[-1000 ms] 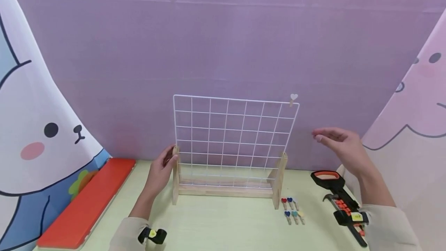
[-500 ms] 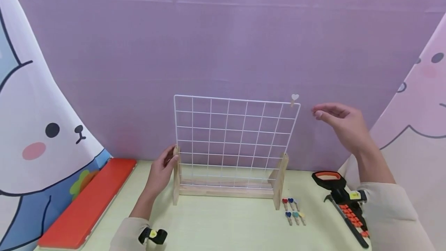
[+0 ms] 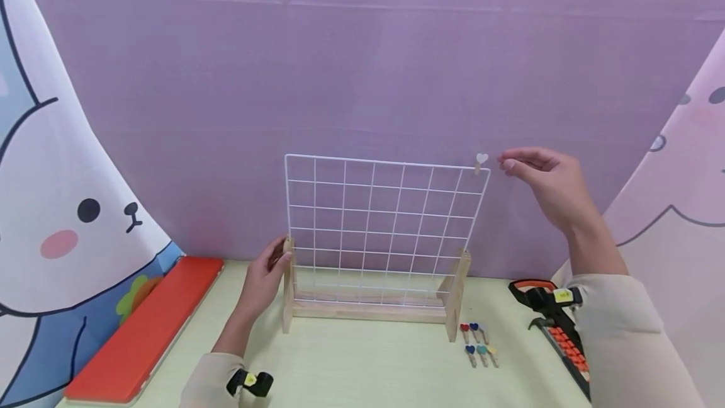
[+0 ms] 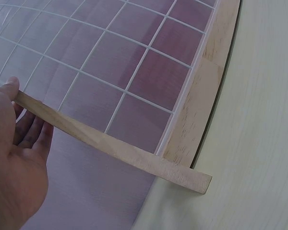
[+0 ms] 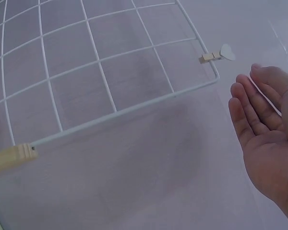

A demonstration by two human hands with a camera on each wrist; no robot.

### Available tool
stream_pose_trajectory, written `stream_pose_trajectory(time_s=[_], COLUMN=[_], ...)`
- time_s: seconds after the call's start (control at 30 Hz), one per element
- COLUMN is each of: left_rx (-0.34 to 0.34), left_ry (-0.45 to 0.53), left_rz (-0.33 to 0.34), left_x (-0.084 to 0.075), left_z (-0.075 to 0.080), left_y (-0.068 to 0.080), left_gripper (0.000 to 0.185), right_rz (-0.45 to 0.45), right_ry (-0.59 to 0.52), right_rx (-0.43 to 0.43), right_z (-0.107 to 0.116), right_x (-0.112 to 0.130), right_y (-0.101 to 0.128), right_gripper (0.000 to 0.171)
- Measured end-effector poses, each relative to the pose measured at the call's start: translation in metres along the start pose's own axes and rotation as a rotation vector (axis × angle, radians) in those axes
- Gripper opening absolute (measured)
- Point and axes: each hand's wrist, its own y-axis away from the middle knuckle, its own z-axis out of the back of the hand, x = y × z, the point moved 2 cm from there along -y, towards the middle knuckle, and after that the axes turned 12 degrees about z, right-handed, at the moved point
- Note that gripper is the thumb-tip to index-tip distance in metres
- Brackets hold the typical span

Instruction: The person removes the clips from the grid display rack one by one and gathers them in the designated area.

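Note:
A white wire grid panel [image 3: 385, 206] stands upright in a wooden stand [image 3: 368, 311] on the table. My left hand [image 3: 262, 282] grips the top of the stand's left upright [image 4: 110, 146], thumb on one side and fingers on the other. Clipped on the grid's top edge near the right corner is a small clothespin [image 5: 212, 56] with a white heart [image 3: 482, 158]. My right hand [image 3: 546, 184] hovers just right of that corner with fingers bent and nothing between them. In the right wrist view the palm and fingers [image 5: 249, 112] show a gap to the clothespin.
Several small heart clothespins [image 3: 478, 345] lie in two rows right of the stand. At the right, partly behind the right sleeve, are a black-and-orange saw [image 3: 532, 288] and a hammer [image 3: 566, 348]. A long red case [image 3: 150, 332] lies at left. A purple cloth [image 3: 385, 80] hangs behind.
My right hand has risen beside the grid and moved slightly left, closer to the white-heart clothespin. The left hand keeps its hold on the upright.

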Motion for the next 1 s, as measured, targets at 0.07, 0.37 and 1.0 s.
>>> stream_pose_trajectory(time_s=[0.07, 0.37, 1.0], left_rx=[0.0, 0.0, -0.001], left_ry=[0.0, -0.003, 0.0], left_rz=[-0.001, -0.003, -0.01], left_x=[0.0, 0.0, 0.001], left_z=[0.0, -0.001, -0.002], left_y=[0.0, -0.001, 0.0], left_gripper=[0.053, 0.053, 0.052], right_rz=[-0.002, -0.021, -0.042], right_ry=[0.002, -0.074, -0.213], right_rx=[0.005, -0.004, -0.025], right_z=[-0.002, -0.016, -0.031], right_x=[0.001, 0.004, 0.002], right_y=[-0.002, -0.014, -0.02], right_gripper=[0.032, 0.025, 0.017])
